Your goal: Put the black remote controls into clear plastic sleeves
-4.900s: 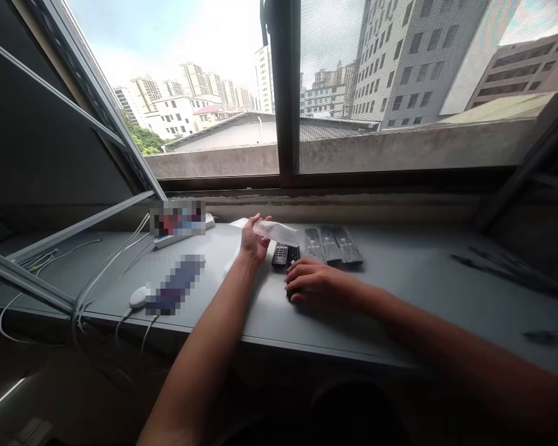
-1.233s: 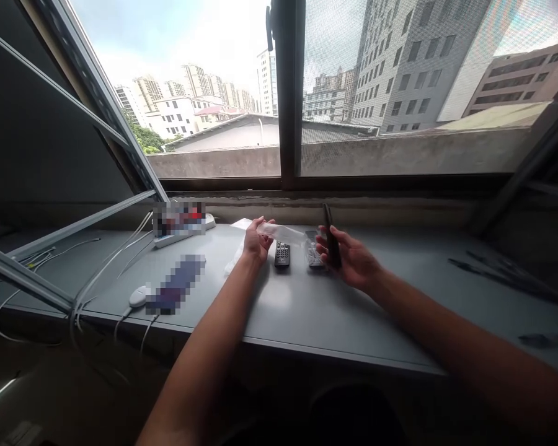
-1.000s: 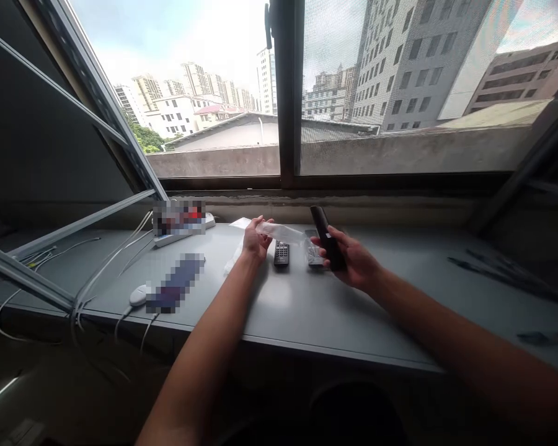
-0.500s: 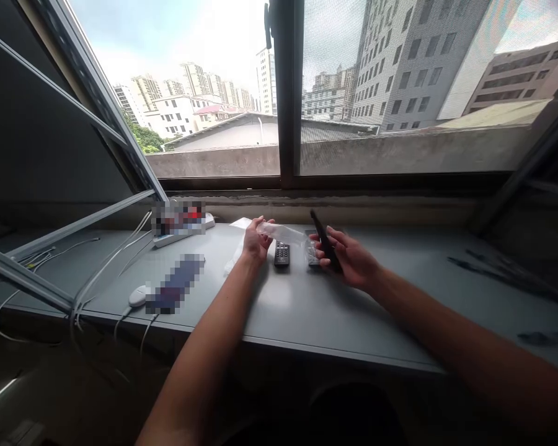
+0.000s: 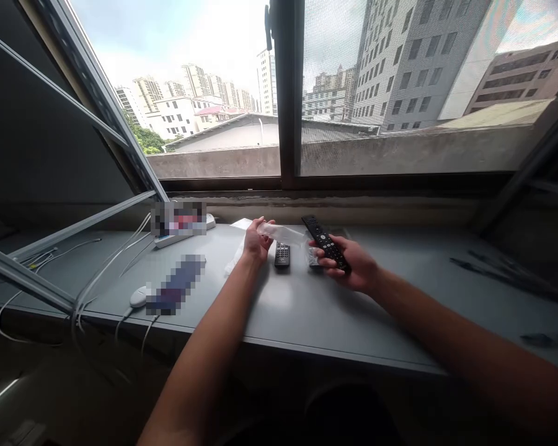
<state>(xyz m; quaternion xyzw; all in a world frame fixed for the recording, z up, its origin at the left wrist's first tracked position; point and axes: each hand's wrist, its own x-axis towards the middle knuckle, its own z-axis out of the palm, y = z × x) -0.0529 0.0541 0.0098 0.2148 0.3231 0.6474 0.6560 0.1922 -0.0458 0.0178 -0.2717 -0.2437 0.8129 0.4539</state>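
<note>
My right hand is closed round a black remote control, its buttons facing me. In my left hand is one end of a clear plastic sleeve, which stretches across toward the right hand. Below the sleeve, a second black remote control lies on the desk with its keypad up. Another dark item in clear wrapping sits partly hidden behind my right fingers. Beside and behind my left wrist is some crumpled clear plastic.
On the grey desk, a white power strip with cables stands at the back left. A white round charger and a blurred-out flat object lie nearer. Dark cables lie right. A metal frame rises left, before the window.
My right hand has turned the remote control, so its button face shows instead of its thin edge. My left hand and the plastic sleeve are nearly where they were.
</note>
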